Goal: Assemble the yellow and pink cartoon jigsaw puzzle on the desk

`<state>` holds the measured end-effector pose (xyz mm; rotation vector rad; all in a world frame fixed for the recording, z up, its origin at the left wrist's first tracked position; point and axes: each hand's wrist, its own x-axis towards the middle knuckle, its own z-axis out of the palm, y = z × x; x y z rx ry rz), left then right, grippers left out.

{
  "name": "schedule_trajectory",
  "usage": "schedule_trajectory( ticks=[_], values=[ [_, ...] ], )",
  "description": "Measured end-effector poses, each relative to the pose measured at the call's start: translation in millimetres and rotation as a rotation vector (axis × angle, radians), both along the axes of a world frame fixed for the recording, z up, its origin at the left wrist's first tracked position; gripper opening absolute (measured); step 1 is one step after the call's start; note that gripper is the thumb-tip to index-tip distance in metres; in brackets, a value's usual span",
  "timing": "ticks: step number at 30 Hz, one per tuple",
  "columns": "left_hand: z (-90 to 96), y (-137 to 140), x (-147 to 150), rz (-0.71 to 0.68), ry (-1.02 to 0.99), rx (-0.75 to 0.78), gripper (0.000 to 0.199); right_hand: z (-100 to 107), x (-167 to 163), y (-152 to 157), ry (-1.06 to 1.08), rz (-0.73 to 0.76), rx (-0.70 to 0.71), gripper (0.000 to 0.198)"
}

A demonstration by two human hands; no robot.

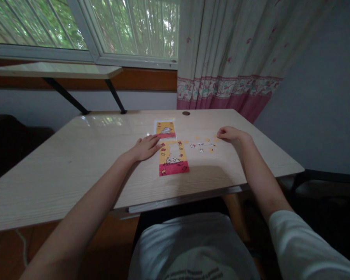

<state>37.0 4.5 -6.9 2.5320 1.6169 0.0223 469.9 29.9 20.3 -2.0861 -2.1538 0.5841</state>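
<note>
A jigsaw puzzle (pixel 174 168) in yellow and pink lies on the table, with a pale gap in its upper middle. My left hand (pixel 146 147) rests flat and open at its left edge, fingers spread. Just behind it is a picture card (pixel 165 130) with a similar yellow and pink design, close to my left fingertips. To the puzzle's right are several loose puzzle pieces (pixel 201 150), some white with dark lines, some yellow. My right hand (pixel 229 133) is at the right end of these pieces, thumb and fingers pinched together; whatever lies between the fingertips is too small to make out.
The wooden table (pixel 84 163) has a round cable hole (pixel 186 113) near its back edge. A raised shelf (pixel 58 70) on black supports stands at the back left. Behind are a window and a long curtain (pixel 221 58). A dark chair (pixel 326 177) is at the right.
</note>
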Motion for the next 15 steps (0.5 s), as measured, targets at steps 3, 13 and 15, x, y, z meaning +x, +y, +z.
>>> schedule_trajectory(
  ticks=[3,13,15],
  values=[
    [-1.0,0.6,-0.9,-0.009,-0.009,0.004,0.065,0.2,-0.5,0.2,0.006,-0.002,0.003,0.011],
    [-5.2,3.6,-4.1,-0.017,-0.04,-0.003,0.067,7.5,-0.7,-4.5,-0.004,0.012,0.012,0.014],
    [-5.2,3.3,-4.0,-0.013,-0.045,-0.007,0.069,10.8,-2.7,-6.6,-0.004,0.042,0.012,0.015]
  ],
)
